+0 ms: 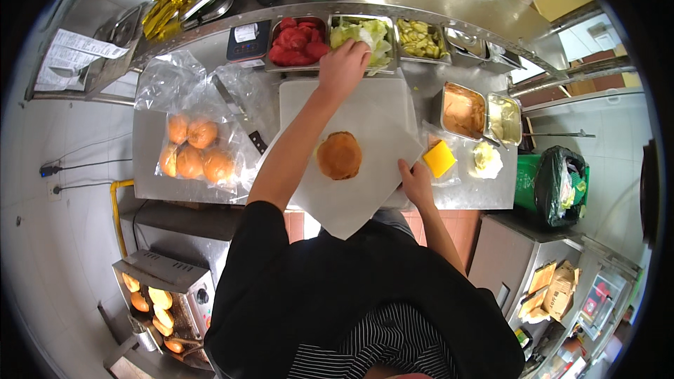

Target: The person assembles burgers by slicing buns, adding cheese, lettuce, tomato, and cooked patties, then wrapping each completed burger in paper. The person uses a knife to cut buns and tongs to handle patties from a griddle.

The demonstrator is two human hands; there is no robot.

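Note:
My left hand [345,66] reaches into the steel pan of shredded lettuce [382,37], fingers bent down among the leaves; its fingertips are hidden. Below that arm, a round browned bun [339,155] lies on white wrapping paper [374,116], with a darker ragged rim showing around it. At the paper's lower right edge, my right hand [418,184] pinches the sheet, the thumb along its edge. Just right of this hand, yellow cheese slices [439,159] sit on clear plastic. Left of the lettuce stands a pan of sliced tomatoes [297,42]; pickle slices [421,38] are on its right.
Bagged buns [197,150] and a black-handled knife [239,113] lie to the left. A digital scale [247,42] stands behind them. On the right are a sauce pan [463,108], a pale spread container [504,116] and a lined green bin [563,184]. A griddle [163,308] holds toasting buns.

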